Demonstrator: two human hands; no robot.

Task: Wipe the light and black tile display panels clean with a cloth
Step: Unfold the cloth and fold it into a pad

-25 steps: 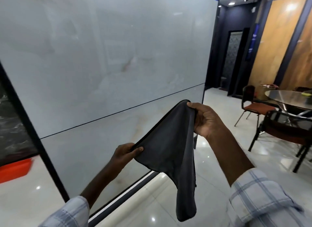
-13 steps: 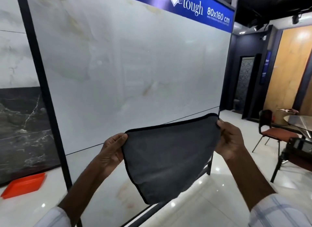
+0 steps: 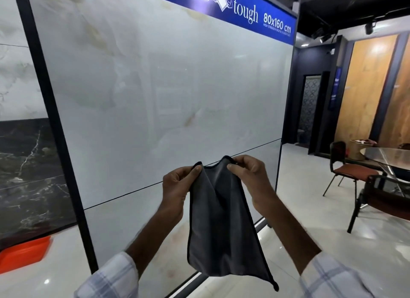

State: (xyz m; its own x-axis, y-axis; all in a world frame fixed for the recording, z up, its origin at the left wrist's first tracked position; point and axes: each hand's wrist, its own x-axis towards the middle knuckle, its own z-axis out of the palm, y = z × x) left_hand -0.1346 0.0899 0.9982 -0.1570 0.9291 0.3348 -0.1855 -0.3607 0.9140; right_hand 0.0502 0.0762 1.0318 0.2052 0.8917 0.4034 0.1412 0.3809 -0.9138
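Note:
A dark grey cloth [image 3: 221, 226] hangs in front of me, folded in half with its two top corners close together. My left hand [image 3: 177, 184] pinches the left corner between thumb and fingers. My right hand [image 3: 253, 178] pinches the right corner the same way. Behind the cloth stands the large light marble-look tile panel [image 3: 166, 98] in a black frame, with a thin horizontal joint across it. The black veined tile panel [image 3: 28, 171] is at the far left, lower down. The cloth does not touch either panel.
A blue sign [image 3: 244, 11] runs along the top of the light panel. An orange tray [image 3: 24, 251] lies on the glossy floor at the left. At the right stand a chair [image 3: 346, 166] and a round glass table [image 3: 386, 158].
My hands have come together, folding the spread cloth in half so it hangs narrow. The view has tilted up from one second ago to show more of the panel and sign.

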